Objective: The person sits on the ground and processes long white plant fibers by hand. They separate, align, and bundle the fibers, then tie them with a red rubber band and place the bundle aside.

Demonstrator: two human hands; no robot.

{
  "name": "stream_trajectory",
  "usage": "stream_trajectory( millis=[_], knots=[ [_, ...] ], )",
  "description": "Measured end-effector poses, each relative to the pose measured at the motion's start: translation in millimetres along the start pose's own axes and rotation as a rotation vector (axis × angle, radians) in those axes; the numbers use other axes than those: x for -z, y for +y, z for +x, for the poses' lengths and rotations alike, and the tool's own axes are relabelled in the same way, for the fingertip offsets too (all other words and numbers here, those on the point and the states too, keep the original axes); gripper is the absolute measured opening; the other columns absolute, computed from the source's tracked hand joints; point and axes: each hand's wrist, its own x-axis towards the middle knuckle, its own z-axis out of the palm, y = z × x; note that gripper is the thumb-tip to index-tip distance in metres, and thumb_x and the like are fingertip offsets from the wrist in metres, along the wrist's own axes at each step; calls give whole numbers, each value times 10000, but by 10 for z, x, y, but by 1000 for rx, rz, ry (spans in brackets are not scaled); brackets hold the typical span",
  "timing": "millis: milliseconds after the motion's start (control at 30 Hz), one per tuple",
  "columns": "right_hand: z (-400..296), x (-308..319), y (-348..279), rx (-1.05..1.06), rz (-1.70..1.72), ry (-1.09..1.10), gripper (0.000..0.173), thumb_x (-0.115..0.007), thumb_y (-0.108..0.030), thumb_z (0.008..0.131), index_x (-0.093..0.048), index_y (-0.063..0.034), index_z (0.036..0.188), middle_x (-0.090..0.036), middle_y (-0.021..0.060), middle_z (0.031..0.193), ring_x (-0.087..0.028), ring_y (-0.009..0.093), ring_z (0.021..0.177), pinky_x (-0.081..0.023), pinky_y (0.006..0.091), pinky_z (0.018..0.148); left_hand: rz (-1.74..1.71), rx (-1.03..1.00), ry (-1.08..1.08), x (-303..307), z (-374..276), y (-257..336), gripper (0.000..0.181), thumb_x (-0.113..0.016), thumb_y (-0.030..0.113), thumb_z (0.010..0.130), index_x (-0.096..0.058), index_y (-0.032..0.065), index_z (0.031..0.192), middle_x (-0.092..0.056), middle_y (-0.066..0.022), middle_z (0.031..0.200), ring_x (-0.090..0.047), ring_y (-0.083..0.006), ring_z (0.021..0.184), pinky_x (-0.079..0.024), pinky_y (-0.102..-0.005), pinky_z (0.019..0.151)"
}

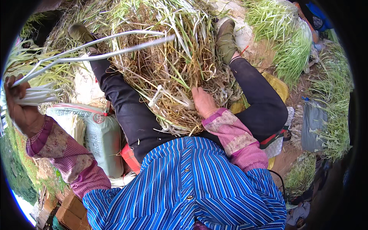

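Observation:
At the far left my left hand [21, 109] is raised, gripping a small bunch of white plant stalks [37, 95]. Two long pale stalks [97, 54] reach from its fingers over my leg toward the middle. Between my legs lies a big heap of brown, dried and tangled stalks [155, 66], with fresher green-white ones on its far part. My right hand [204, 100] rests at the near right of this heap, its fingertips curled down against the stalks. Whether it pinches one of them is hidden. A thick whitish stalk piece [156, 96] lies to its left.
A stuffed pale green woven sack [102, 141] with printed writing stands left of my leg, beside a red object [130, 159]. Green stalks [290, 43] are piled at the right, near a grey plastic-wrapped bundle [314, 126]. Yellow sacking [274, 86] lies by my right knee. Brown blocks [72, 210] sit lower left.

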Motion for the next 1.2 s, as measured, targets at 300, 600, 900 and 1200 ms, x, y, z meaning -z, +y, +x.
stream_trajectory(
  millis=[300,600,900,1200],
  knots=[
    [-158,633,329,-10,155,513,196,-536,-144,796,-565,-67,974,-530,113,976,-552,217,814,-485,302,643,169,688,294,-857,-932,-2222,169,-613,153,751,-545,38,854,-557,-23,650,-444,-47,443,-356,-165,386],
    [1086,663,300,-62,548,368,169,-541,-173,794,-602,-39,877,-603,113,741,-585,246,672,-463,330,618,33,861,299,-1426,-764,-3332,139,-608,51,725,-585,21,859,-554,-8,613,-441,-57,401,-352,-184,360],
    [1491,382,420,-171,782,164,169,-575,-158,743,-605,-14,824,-604,135,736,-581,254,656,-451,327,646,185,965,268,-1445,-563,-3855,112,-586,20,716,-577,-58,796,-574,-77,643,-521,-120,496,-411,-228,430],
    [1110,309,-18,-84,593,280,153,-541,-181,775,-515,-37,820,-539,106,728,-526,258,686,-419,369,657,352,854,355,-1279,-1132,-3379,139,-581,91,759,-591,25,881,-561,-5,689,-464,-62,527,-386,-196,478]
  ],
)
